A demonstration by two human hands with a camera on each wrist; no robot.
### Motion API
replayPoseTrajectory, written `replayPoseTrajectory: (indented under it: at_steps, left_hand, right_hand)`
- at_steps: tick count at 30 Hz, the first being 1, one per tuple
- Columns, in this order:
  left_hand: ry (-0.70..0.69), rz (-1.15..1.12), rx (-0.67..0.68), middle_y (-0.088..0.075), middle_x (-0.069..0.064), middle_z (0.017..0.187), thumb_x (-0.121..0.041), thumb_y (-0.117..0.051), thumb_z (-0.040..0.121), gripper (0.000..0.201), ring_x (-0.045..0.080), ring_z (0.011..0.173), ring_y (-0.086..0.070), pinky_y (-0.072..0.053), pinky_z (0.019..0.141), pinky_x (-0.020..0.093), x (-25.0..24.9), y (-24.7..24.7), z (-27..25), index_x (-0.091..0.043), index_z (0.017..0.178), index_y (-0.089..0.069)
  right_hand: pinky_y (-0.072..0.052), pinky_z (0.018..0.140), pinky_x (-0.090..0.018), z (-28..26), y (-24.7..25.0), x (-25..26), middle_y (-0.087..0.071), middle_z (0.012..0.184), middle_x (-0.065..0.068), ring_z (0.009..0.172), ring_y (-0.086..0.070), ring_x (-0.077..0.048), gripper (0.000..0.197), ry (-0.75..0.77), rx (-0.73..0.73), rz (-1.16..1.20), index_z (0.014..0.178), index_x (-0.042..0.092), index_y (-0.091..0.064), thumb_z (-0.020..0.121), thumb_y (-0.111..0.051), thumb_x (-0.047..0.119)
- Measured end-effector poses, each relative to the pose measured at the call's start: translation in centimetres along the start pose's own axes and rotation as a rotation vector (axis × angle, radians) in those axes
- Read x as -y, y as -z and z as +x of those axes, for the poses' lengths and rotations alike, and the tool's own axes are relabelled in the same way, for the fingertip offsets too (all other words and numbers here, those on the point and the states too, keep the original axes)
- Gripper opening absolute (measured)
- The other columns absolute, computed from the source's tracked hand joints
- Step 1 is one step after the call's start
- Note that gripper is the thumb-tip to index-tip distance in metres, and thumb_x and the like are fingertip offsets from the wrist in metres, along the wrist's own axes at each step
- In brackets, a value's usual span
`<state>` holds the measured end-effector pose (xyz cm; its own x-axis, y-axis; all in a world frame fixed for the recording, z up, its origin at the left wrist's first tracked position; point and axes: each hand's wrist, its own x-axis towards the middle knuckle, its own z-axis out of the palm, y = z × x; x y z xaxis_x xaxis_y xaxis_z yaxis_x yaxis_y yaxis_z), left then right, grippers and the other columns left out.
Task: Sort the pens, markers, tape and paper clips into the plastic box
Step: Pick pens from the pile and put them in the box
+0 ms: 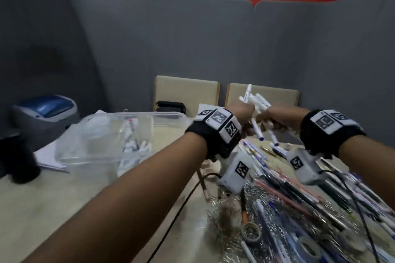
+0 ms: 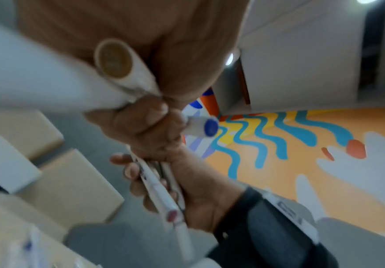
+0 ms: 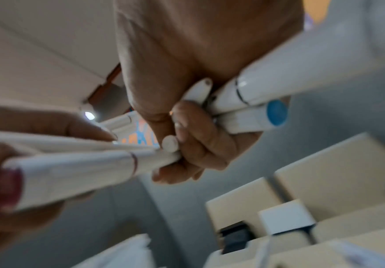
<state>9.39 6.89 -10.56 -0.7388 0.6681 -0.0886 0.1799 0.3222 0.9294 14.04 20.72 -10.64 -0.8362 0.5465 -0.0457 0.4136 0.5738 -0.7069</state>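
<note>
Both hands are raised over the table and meet around a bundle of white markers [image 1: 255, 101]. My left hand [image 1: 244, 114] grips several markers that fan up and down from its fist. My right hand [image 1: 282, 117] grips more markers just beside it. In the left wrist view my left hand's fingers [image 2: 144, 125] curl round a blue-capped marker [image 2: 206, 127], and the right hand [image 2: 198, 195] below them holds red-tipped markers [image 2: 161, 195]. In the right wrist view the right hand's fingers [image 3: 198, 143] clasp a marker with a blue cap [image 3: 276, 113]. The clear plastic box [image 1: 70, 156] stands to the left with some markers inside.
A heap of pens [image 1: 303, 205], paper clips [image 1: 226, 226] and tape rolls [image 1: 251, 234] covers the table at lower right. A printer [image 1: 46, 113] and a dark object [image 1: 19, 160] stand at far left. Grey partition panels [image 1: 203, 49] close the back. A cable [image 1: 181, 205] crosses the table.
</note>
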Motion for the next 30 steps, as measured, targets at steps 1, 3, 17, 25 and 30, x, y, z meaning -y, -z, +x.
replayPoseTrajectory:
  at_steps: [1,3,17,25,30]
  left_hand:
    - [0.030,-0.076,0.017,-0.047,0.007,0.044,-0.015,-0.032,0.100,0.028,0.010,0.021,-0.039,-0.029,0.033,0.011,-0.2,1.8,-1.0,-0.002,0.081,-0.048]
    - [0.000,-0.044,-0.012,-0.047,0.008,0.044,-0.016,-0.031,0.099,0.033,0.012,0.023,-0.038,-0.027,0.035,0.008,0.3,5.7,-3.0,-0.005,0.071,-0.043]
    - [0.295,-0.009,-0.333,-0.054,0.010,0.066,-0.019,-0.040,0.102,0.018,0.015,0.033,-0.053,-0.041,0.036,0.017,8.8,22.9,-8.9,-0.005,0.092,-0.047]
    - [0.272,-0.087,-0.335,-0.052,0.013,0.069,-0.011,-0.037,0.101,0.015,0.017,0.036,-0.051,-0.042,0.034,0.017,8.7,21.1,-8.8,-0.001,0.101,-0.048]
    - [0.283,-0.068,-0.326,-0.051,0.012,0.065,-0.006,-0.034,0.099,0.016,0.014,0.028,-0.050,-0.041,0.034,0.017,9.4,20.6,-9.0,0.000,0.098,-0.049]
  right_hand:
    - [-0.016,0.033,-0.013,-0.5,-0.8,2.0,-0.046,0.033,0.004,0.023,-0.027,-0.005,0.033,0.022,0.032,0.062,0.059,0.010,-0.048,0.091,-0.054,0.011]
    - [-0.016,0.031,-0.011,-1.0,-2.9,5.4,-0.048,0.036,0.001,0.021,-0.029,-0.005,0.034,0.031,0.128,0.146,0.062,0.009,-0.047,0.096,-0.050,0.014]
    - [-0.022,0.030,-0.010,-5.0,-15.6,18.2,-0.052,0.041,-0.003,0.024,-0.034,-0.007,0.019,0.114,0.335,0.080,0.075,0.008,-0.048,0.093,-0.055,0.013]
    - [-0.033,0.032,-0.014,-4.9,-18.2,18.3,-0.061,0.059,-0.010,0.024,-0.045,-0.008,0.028,0.176,0.291,-0.103,0.067,0.017,-0.043,0.090,-0.052,0.004]
    - [-0.054,0.048,-0.021,-4.1,-19.2,18.6,-0.060,0.067,-0.008,0.055,-0.060,-0.017,0.020,0.247,0.227,-0.165,0.069,0.011,-0.051,0.088,-0.056,0.009]
